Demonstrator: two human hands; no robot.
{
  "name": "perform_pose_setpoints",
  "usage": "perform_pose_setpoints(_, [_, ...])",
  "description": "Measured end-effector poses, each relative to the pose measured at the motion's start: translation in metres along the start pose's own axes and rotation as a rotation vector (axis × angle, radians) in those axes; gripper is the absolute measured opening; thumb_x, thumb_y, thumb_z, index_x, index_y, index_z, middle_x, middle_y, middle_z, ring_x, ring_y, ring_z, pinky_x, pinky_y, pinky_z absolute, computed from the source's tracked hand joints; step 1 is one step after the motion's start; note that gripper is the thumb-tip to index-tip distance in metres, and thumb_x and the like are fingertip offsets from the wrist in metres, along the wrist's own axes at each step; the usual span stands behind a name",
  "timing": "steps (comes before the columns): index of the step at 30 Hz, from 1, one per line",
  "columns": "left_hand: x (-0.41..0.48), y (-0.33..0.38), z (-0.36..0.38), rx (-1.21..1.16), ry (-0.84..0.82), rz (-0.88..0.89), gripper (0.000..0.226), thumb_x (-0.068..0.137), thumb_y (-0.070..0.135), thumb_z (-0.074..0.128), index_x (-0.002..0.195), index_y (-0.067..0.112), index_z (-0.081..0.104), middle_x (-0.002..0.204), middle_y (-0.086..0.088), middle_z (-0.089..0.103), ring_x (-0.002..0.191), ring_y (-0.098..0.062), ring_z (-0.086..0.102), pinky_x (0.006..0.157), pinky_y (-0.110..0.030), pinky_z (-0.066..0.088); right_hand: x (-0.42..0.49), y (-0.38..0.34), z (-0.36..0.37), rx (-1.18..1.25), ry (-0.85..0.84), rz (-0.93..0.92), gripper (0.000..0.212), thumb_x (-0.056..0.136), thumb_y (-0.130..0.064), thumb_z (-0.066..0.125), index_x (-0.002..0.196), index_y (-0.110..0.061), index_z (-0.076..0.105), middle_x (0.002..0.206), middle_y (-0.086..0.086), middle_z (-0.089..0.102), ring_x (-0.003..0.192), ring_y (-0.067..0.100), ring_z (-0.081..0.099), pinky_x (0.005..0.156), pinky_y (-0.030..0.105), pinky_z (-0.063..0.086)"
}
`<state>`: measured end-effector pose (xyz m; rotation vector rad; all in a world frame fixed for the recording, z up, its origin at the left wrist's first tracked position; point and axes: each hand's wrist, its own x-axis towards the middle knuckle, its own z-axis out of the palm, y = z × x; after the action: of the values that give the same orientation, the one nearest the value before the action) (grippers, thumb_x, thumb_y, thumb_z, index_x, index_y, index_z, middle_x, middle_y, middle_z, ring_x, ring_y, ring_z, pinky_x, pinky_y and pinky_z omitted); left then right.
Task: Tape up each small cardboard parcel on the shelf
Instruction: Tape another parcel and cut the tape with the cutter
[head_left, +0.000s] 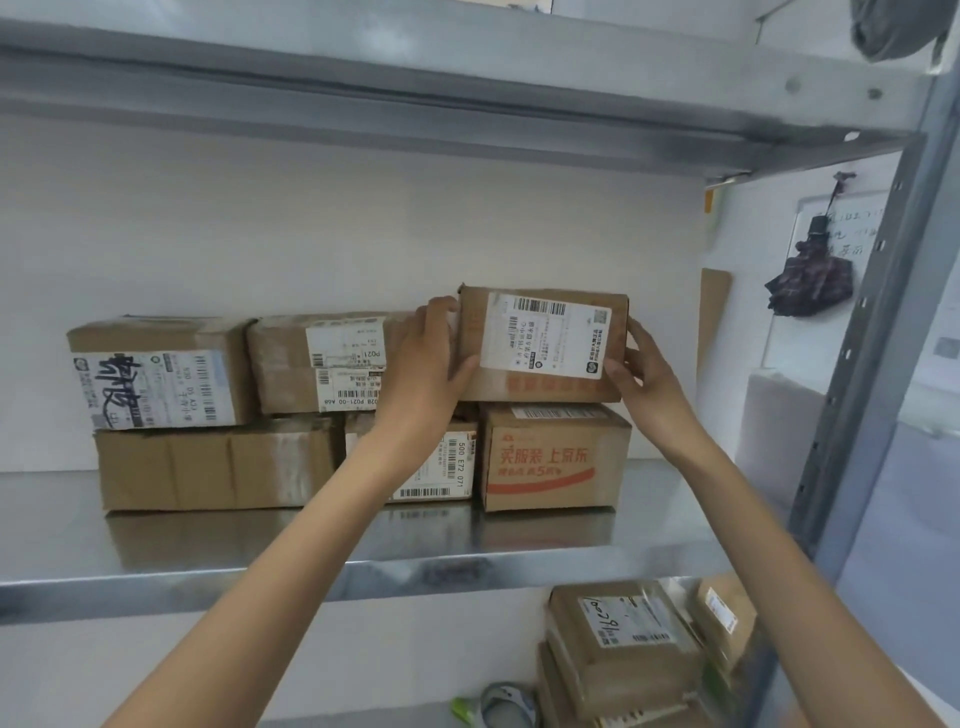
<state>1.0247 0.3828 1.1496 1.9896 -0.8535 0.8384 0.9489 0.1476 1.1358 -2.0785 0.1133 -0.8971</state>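
The left hand was seen clasped round the left end of a small cardboard parcel, with the thumb laid across the front face and the fingers curled over the upper left corner and out of sight behind it. The right hand was closed on the opposite end, its thumb pressed against the lower right of the front and its fingers wrapped round the right edge. The parcel was held slightly tilted between the two hands, its white shipping label turned toward the camera. Its lower edge was found directly above a parcel printed in red; whether the two were touching could not be told. To the left, two more parcels were stacked on top: one bearing two white labels, partly hidden by the left wrist, and one marked with black scribble. Beneath them a plain brown parcel and a labelled one were set on the metal shelf. On the level below, further parcels were piled at the right, with a tape roll just beside them. A folded umbrella was hung on the wall beyond the shelf's upright post.
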Motion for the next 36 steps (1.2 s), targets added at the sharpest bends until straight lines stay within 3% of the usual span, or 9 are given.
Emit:
perform_pose_setpoints(5, [-0.008,0.001,-0.004,-0.025,0.046,0.036,0.037,0.091,0.015,0.058,0.125,0.016,0.043,0.101,0.008,0.035,0.092,-0.01,0.042,0.077,-0.024,0.039,-0.011,-0.003,-0.003,-0.074,0.096,-0.001,0.056,0.099,-0.024,0.046,0.149,-0.021,0.022,0.141,0.007,0.047,0.127,0.019,0.046,0.097,0.023,0.035])
perform_pose_setpoints(11, [-0.03,0.019,-0.012,-0.079,0.16,0.079,0.025,0.093,0.011,0.055,0.117,0.013,0.048,0.093,0.002,0.047,0.078,-0.007,0.043,0.066,-0.013,0.036,-0.041,-0.012,-0.013,-0.179,0.325,-0.136,0.042,0.099,-0.01,0.038,0.141,-0.017,0.037,0.135,0.006,0.051,0.124,0.016,0.047,0.106,0.038,0.04])
perform_pose_setpoints(15, [-0.064,0.041,-0.005,-0.178,0.156,0.12,0.021,0.092,0.007,0.052,0.113,0.011,0.049,0.09,0.0,0.05,0.079,-0.009,0.046,0.071,-0.015,0.038,-0.082,-0.015,-0.02,-0.176,0.341,-0.201,0.04,0.097,-0.008,0.038,0.137,-0.016,0.042,0.13,0.002,0.054,0.122,0.01,0.048,0.106,0.033,0.04])
perform_pose_setpoints(19, [-0.109,0.059,0.01,-0.243,0.076,0.135,0.019,0.091,0.001,0.049,0.11,0.005,0.051,0.088,-0.007,0.05,0.081,-0.015,0.048,0.071,-0.023,0.042,-0.134,-0.006,-0.029,-0.166,0.326,-0.188,0.036,0.096,-0.007,0.04,0.129,-0.017,0.048,0.12,0.0,0.059,0.114,0.009,0.053,0.101,0.027,0.042])
perform_pose_setpoints(24, [-0.171,0.068,0.034,-0.272,-0.008,0.102,0.018,0.091,-0.004,0.049,0.106,0.004,0.053,0.089,0.0,0.049,0.078,-0.006,0.045,0.073,-0.016,0.037,-0.195,0.021,-0.03,-0.155,0.232,-0.13,0.03,0.095,-0.003,0.04,0.118,-0.013,0.056,0.109,0.0,0.064,0.104,0.006,0.057,0.093,0.011,0.04])
perform_pose_setpoints(28, [-0.215,0.06,0.065,-0.261,-0.141,0.168,0.015,0.091,-0.001,0.05,0.098,0.008,0.059,0.091,0.001,0.055,0.074,-0.008,0.048,0.065,-0.018,0.038,-0.236,0.062,-0.016,-0.13,0.098,-0.001,0.032,0.091,0.005,0.041,0.098,-0.011,0.068,0.096,-0.004,0.069,0.094,-0.001,0.061,0.087,0.011,0.045])
perform_pose_setpoints(30, [-0.231,0.048,0.088,-0.259,-0.252,0.154,0.015,0.09,0.006,0.048,0.096,0.014,0.059,0.094,0.007,0.054,0.074,-0.002,0.045,0.064,-0.019,0.039,-0.25,0.088,-0.006,-0.146,-0.01,0.119,0.034,0.091,0.007,0.043,0.094,-0.014,0.069,0.095,-0.007,0.068,0.093,-0.003,0.06,0.087,0.007,0.044])
perform_pose_setpoints(33, [-0.246,0.021,0.128,-0.234,-0.445,0.073,0.017,0.09,0.009,0.048,0.098,0.021,0.058,0.098,0.014,0.054,0.084,0.003,0.047,0.069,-0.026,0.046,-0.254,0.129,0.002,-0.219,-0.117,0.282,0.031,0.093,0.001,0.044,0.109,-0.015,0.064,0.113,-0.006,0.063,0.104,-0.004,0.054,0.09,0.001,0.034])
perform_pose_setpoints(36, [-0.252,-0.005,0.166,-0.266,-0.596,-0.169,0.026,0.093,0.006,0.047,0.113,0.019,0.059,0.109,0.005,0.061,0.101,-0.013,0.057,0.084,-0.035,0.051,-0.237,0.162,0.001,-0.297,-0.135,0.362,0.034,0.095,-0.003,0.042,0.125,-0.013,0.054,0.128,-0.001,0.053,0.116,0.009,0.049,0.098,0.016,0.033])
